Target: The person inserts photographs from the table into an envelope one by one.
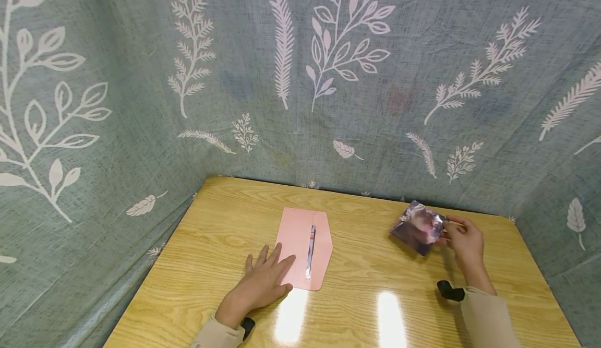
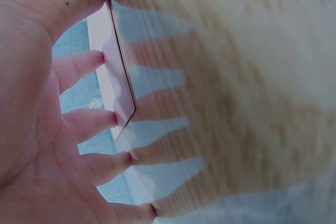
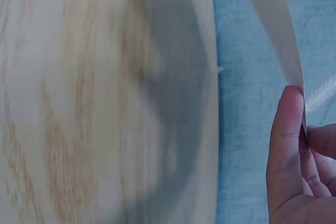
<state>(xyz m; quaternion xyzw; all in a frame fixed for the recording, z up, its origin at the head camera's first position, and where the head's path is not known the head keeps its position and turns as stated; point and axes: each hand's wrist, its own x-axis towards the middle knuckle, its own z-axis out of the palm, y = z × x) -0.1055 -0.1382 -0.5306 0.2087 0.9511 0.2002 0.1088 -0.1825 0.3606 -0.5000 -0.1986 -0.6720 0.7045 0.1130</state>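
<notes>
A pink envelope (image 1: pixel 296 243) lies on the table with its flap side up and the pointed flap toward the right. Through a slit beside the flap shows a narrow strip of a dark, glossy insert (image 1: pixel 311 251). My left hand (image 1: pixel 263 280) is spread over the envelope's lower left part; its thumb and some fingertips touch the envelope (image 2: pixel 118 72), while other fingertips rest on the wood. At the right, my right hand (image 1: pixel 465 241) pinches the edge of a glossy photo print (image 1: pixel 418 228) between thumb and fingers, above the table. The print's pale back (image 3: pixel 275 24) appears in the right wrist view.
The wooden table (image 1: pixel 357 264) reaches back to a grey-green curtain (image 1: pixel 300 129) with white leaf patterns, which also hangs along both sides. Bright light reflections lie on the table's front part. A black wrist strap piece (image 1: pixel 449 290) sits by the right sleeve.
</notes>
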